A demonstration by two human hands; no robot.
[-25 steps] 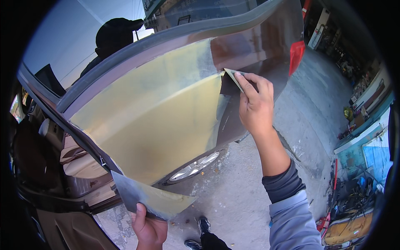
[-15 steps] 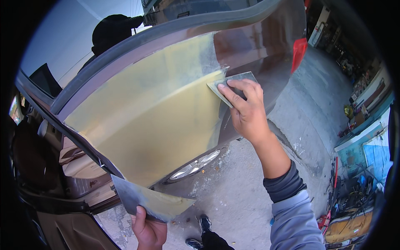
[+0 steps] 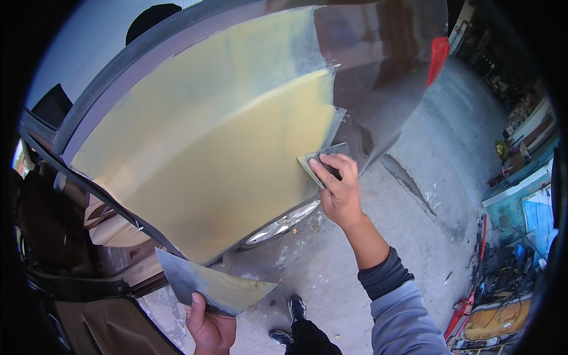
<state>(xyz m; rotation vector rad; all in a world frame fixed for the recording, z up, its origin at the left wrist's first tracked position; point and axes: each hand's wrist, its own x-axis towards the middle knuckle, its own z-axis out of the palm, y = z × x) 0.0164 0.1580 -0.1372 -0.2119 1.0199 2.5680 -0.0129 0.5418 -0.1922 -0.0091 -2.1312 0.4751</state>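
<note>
Yellowish body filler [image 3: 207, 160] covers a wide patch of the dark brown car body panel [image 3: 378, 77], with a ragged right edge. My right hand [image 3: 341, 195] holds a thin flat filler spreader [image 3: 333, 150], fingers pressed on its face and thumb behind. The spreader lies against the lower right border of the filler, above the wheel. Low and left, my left hand [image 3: 210, 328] grips a flat grey mixing board [image 3: 195, 278] by its near edge, thumb on top. A smear of filler [image 3: 245, 290] lies on the board's right part.
The open door [image 3: 100, 319] and a beige seat [image 3: 115, 228] are at left. A silver wheel [image 3: 283, 225] shows under the panel. A red tail light [image 3: 438, 59] marks the panel's far right. Concrete floor [image 3: 408, 236] lies beneath; clutter [image 3: 497, 296] sits at right.
My right hand and the spreader have moved down along the filler's right edge, leaving filler with a ragged edge above. The view has shifted. My left hand with the board has hardly moved.
</note>
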